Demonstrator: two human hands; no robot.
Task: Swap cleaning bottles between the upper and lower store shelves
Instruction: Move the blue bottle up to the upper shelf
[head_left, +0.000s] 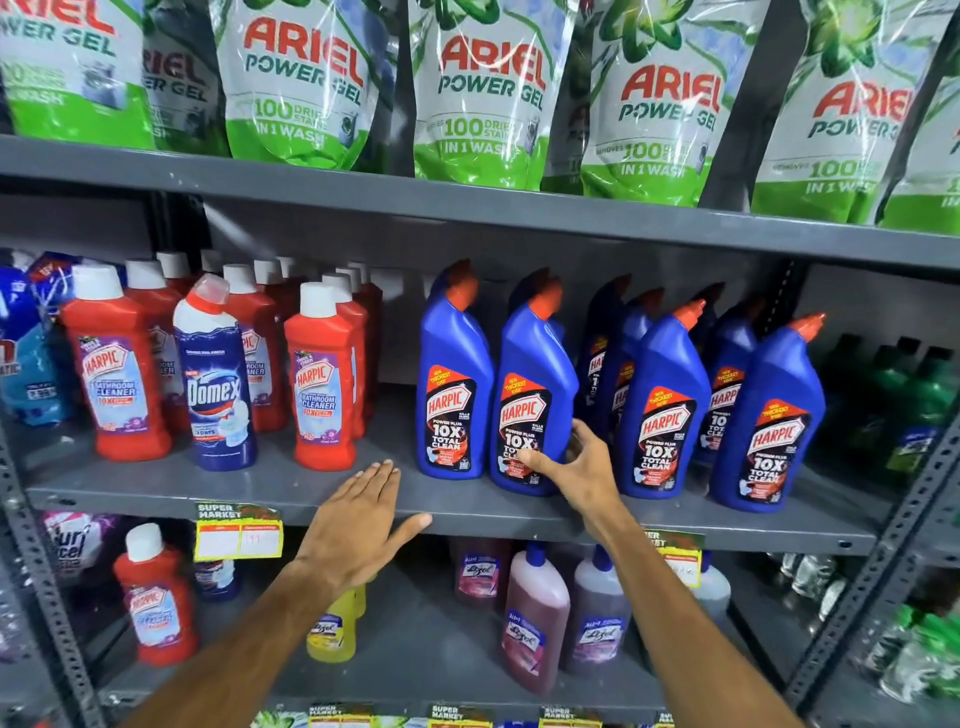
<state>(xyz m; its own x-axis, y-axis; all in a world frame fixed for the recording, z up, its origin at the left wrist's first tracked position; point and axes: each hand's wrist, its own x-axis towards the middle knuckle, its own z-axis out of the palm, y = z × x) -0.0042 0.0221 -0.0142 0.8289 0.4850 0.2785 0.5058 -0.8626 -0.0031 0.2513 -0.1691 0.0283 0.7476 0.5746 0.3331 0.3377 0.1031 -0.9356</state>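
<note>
Several blue Harpic bottles with orange caps stand on the middle shelf (291, 493). My right hand (576, 470) wraps the lower part of one blue Harpic bottle (532, 384), thumb on its label and fingers on its right side. My left hand (363, 525) lies flat and open over the shelf's front edge, holding nothing. Left of it stand several red Harpic bathroom cleaner bottles (322, 379) and one dark blue Domex bottle (215, 384). On the lower shelf stand a red Harpic bottle (156, 597), a yellow Lizol bottle (332, 631) and reddish Lizol bottles (537, 618).
Ariel Power Gel pouches (488, 93) fill the top shelf. Dark green bottles (904, 405) stand at the far right of the middle shelf. A yellow price tag (239, 532) hangs from the shelf edge. Grey perforated uprights (883, 561) frame the bay.
</note>
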